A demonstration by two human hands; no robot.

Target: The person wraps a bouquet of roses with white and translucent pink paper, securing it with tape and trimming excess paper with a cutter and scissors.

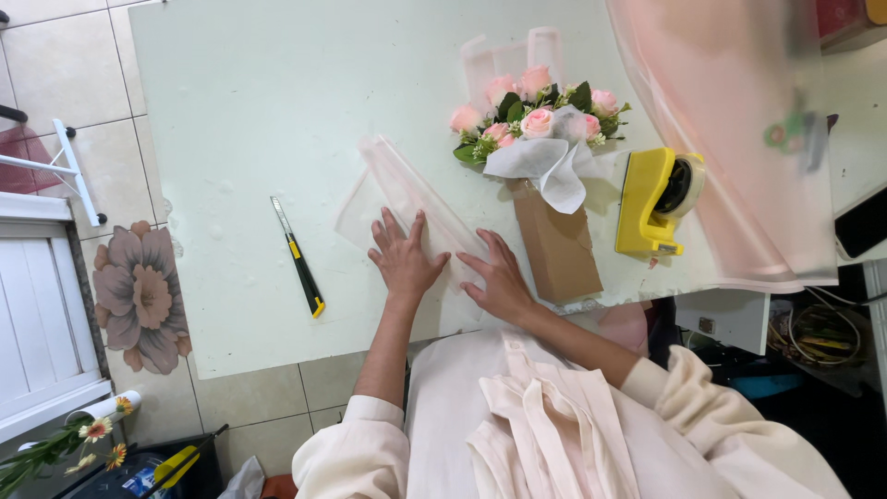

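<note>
My left hand [404, 256] lies flat with fingers spread on a folded sheet of translucent wrapping paper [397, 189] on the pale green table [249, 111]. Beside it, my right hand [499, 277] also presses flat on the near end of the same sheet. Just right of my right hand lies a bouquet of pink roses [536, 115] with white tissue, set in a brown paper box [557, 245].
A yellow-and-black utility knife [298, 258] lies left of my hands. A yellow tape dispenser [658, 199] stands right of the bouquet. A large pink translucent sheet [730, 139] covers the table's right side. Below the table edge are tiled floor and a flower-shaped mat [139, 296].
</note>
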